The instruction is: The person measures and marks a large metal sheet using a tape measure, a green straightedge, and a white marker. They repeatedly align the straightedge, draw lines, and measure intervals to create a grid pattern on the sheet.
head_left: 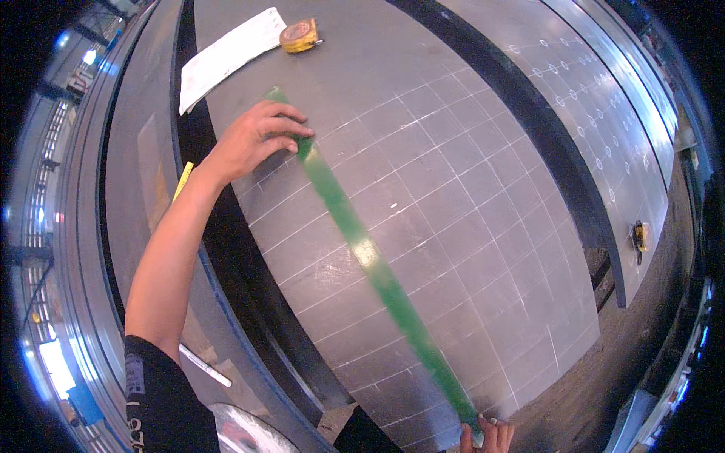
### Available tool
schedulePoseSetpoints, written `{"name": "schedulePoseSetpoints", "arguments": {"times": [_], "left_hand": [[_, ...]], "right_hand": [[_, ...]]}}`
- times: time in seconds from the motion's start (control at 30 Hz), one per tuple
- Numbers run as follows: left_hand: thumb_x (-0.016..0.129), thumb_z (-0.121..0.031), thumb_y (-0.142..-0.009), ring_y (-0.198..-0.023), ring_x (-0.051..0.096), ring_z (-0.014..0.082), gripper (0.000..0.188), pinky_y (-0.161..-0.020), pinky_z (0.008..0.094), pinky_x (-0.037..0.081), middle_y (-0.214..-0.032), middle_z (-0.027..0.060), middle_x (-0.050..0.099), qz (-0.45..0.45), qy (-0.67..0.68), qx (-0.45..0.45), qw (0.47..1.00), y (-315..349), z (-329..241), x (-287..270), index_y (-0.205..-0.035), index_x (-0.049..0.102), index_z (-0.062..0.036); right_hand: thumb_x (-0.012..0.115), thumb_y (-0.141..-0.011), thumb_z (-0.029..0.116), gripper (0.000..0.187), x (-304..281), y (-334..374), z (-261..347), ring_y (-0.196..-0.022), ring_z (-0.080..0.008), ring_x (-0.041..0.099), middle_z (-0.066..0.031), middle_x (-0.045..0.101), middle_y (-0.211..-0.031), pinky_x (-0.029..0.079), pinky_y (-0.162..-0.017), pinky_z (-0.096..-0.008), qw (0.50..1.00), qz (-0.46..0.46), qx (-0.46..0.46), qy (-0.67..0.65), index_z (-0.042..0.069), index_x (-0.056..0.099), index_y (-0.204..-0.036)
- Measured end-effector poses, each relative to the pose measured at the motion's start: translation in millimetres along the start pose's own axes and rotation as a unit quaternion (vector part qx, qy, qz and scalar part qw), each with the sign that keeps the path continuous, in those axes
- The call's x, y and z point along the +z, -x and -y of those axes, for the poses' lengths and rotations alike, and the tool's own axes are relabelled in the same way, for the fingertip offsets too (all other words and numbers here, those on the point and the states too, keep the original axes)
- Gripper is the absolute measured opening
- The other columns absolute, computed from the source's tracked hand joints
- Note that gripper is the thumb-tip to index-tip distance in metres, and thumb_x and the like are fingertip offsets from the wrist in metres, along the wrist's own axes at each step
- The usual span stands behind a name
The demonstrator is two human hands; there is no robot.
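Note:
A long green strip point(340, 208), thin and straight-edged like a ruler, lies slantwise across a grey metal plate point(453, 192) marked with a grid of white lines. Near its far end, my left hand point(260, 136) closes its fingers on the strip. My right hand point(489, 436) grips the near end at the plate's lower edge; only its fingers show. Past my left hand, a yellow tape measure point(300, 35) sits on the plate beside a white sheet of paper point(230, 59).
Dark steel flanges point(529, 94) border the plate on both sides. To the right, another plate point(596, 113) bears small white circles, and a second tape measure point(640, 236) lies near its edge. A white stick point(206, 366) rests at lower left.

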State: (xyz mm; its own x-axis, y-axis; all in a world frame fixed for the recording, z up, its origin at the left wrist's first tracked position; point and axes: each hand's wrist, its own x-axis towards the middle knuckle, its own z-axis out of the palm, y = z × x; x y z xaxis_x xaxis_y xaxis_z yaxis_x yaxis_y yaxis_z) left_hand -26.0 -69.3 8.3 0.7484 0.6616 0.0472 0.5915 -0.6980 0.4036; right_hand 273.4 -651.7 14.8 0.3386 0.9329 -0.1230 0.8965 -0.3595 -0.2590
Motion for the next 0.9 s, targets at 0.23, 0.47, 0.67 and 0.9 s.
{"name": "schedulePoseSetpoints", "arguments": {"times": [0.23,0.47,0.67,0.9], "left_hand": [[0.074,-0.018,-0.084,-0.124,0.057,0.0276,0.030,-0.109,0.0414,0.044,-0.125,0.0057,0.065,-0.004,-0.011,0.032,0.999,-6,4,-1,-0.114,0.076,-0.0135],[0.074,-0.016,-0.083,-0.123,0.057,0.0276,0.029,-0.108,0.0419,0.045,-0.122,0.0051,0.065,-0.008,-0.010,0.039,0.999,-10,7,2,-0.112,0.075,-0.0122],[0.075,-0.012,-0.083,-0.116,0.059,0.0256,0.027,-0.104,0.0402,0.048,-0.116,0.0050,0.065,-0.026,-0.021,0.051,0.998,-8,5,2,-0.110,0.075,-0.0117],[0.075,-0.013,-0.083,-0.115,0.060,0.0264,0.025,-0.104,0.0412,0.048,-0.114,0.0053,0.066,-0.013,-0.042,0.049,0.998,-9,4,-1,-0.108,0.075,-0.0106]], "right_hand": [[0.083,-0.083,0.015,0.038,-11,-13,10,-0.093,-0.0419,0.062,-0.0178,0.066,-0.097,0.051,-0.090,-0.0546,1.000,-0.016,-0.003,0.006,-0.002,0.066,-0.112],[0.083,-0.082,0.014,0.029,-12,-10,8,-0.091,-0.0408,0.062,-0.0180,0.065,-0.097,0.051,-0.083,-0.0510,1.000,0.001,0.015,-0.009,0.001,0.067,-0.103],[0.081,-0.083,0.015,0.029,-13,-15,11,-0.091,-0.0417,0.061,-0.0187,0.064,-0.099,0.051,-0.082,-0.0524,1.000,-0.005,0.009,-0.007,0.000,0.067,-0.103],[0.081,-0.082,0.017,0.037,-11,-7,10,-0.094,-0.0439,0.061,-0.0206,0.065,-0.101,0.051,-0.088,-0.0550,1.000,0.004,0.005,0.017,-0.001,0.067,-0.111]]}}
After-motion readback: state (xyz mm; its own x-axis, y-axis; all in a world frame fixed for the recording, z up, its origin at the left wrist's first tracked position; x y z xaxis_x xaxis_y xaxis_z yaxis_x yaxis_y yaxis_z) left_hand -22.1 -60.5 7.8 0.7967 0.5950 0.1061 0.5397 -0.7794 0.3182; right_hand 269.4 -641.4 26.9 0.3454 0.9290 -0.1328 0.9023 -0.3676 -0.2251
